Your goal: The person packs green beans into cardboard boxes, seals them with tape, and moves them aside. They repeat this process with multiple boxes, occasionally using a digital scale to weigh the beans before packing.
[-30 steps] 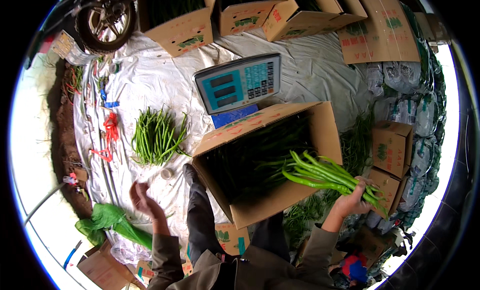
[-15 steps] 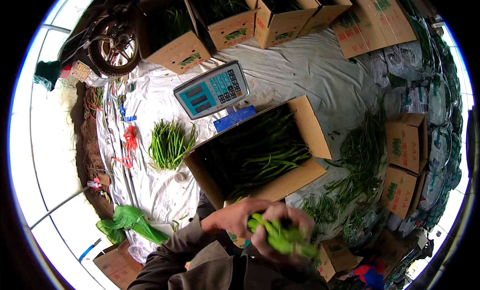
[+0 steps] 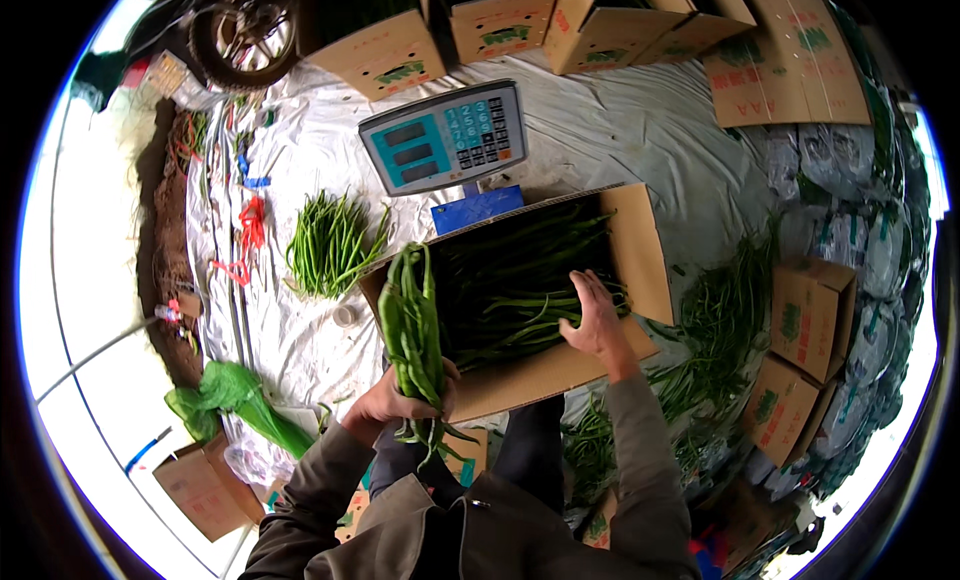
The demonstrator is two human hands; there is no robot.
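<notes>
Left hand: left hand (image 3: 385, 405) closed in a fist around the stem ends of a bundle of green beans (image 3: 412, 325); the bundle stands nearly upright, tips pointing away from the person, over the near-left corner of the box.

Right hand: right hand (image 3: 597, 320) spread flat, fingers open, palm down on the beans packed inside the box; it grips nothing, just presses on the pile near the right wall.

Box: open cardboard box (image 3: 640, 255), flaps out, filled with long green beans laid roughly lengthwise; sits directly in front of the person, between the knees and the scale.

Scale: electronic scale (image 3: 445, 138) with a teal face and keypad, tilted toward the person, just behind the box; a blue base (image 3: 478, 208) shows beneath it, touching the box's far edge.

Loose pile, left: loose heap of beans (image 3: 330, 242) on the white sheet (image 3: 620, 130), left of the box, apart from it.

Loose pile, right: scattered beans (image 3: 715, 325) on the ground right of the box, running toward the person's right side.

Small items: red ties (image 3: 250, 225) left of the loose heap; a green plastic bag (image 3: 235, 400) near the left forearm.

Outer ring: more cardboard cartons (image 3: 385, 55) along the far edge, stacked cartons (image 3: 810, 315) at right, a wheel (image 3: 240, 25) at top left.
</notes>
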